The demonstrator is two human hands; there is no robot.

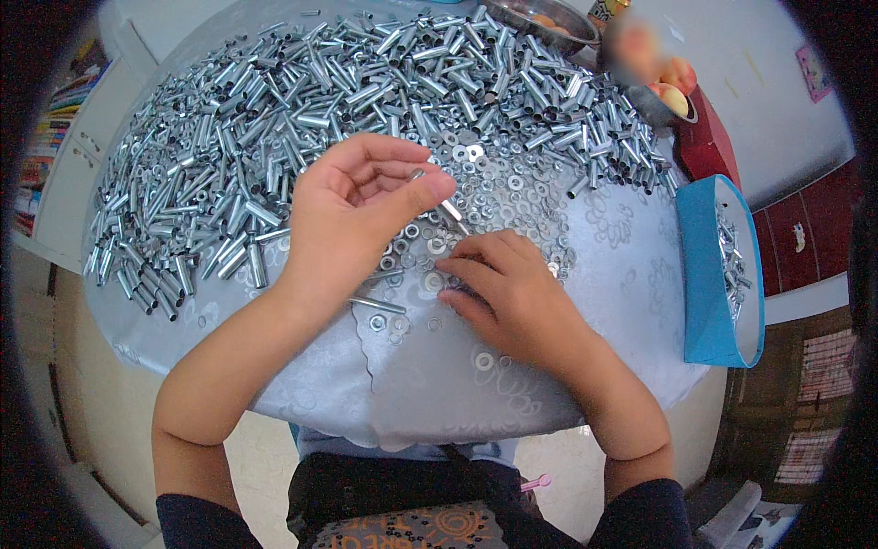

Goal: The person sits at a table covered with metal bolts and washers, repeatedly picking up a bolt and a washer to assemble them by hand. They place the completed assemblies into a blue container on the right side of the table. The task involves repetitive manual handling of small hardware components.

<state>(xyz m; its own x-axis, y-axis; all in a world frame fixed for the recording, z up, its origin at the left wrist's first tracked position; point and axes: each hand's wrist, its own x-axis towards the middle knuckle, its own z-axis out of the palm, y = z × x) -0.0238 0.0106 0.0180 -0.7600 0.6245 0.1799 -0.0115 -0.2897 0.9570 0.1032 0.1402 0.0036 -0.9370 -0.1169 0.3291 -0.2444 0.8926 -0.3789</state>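
Note:
My left hand (352, 197) is closed, thumb pressed against the curled fingers. It grips a shiny metal anchor bolt (450, 210) with a sleeve, slanting down to the right; its upper part is partly hidden by my thumb. My right hand (508, 284) is just below the bolt's lower end, palm down. Its thumb and forefinger are apart over the loose flat washers (515, 183), and I see nothing held between them. Near my left wrist, a threaded rod (377, 305) lies on the cloth beside a hex nut (378, 322). A single washer (484, 361) lies below my right hand.
A large heap of metal sleeves (274, 119) covers the far and left part of the cloth-covered table (622, 302). A blue box (709, 274) with metal parts stands at the right edge. Farther back are a metal bowl (521, 16) and fruit (677, 75).

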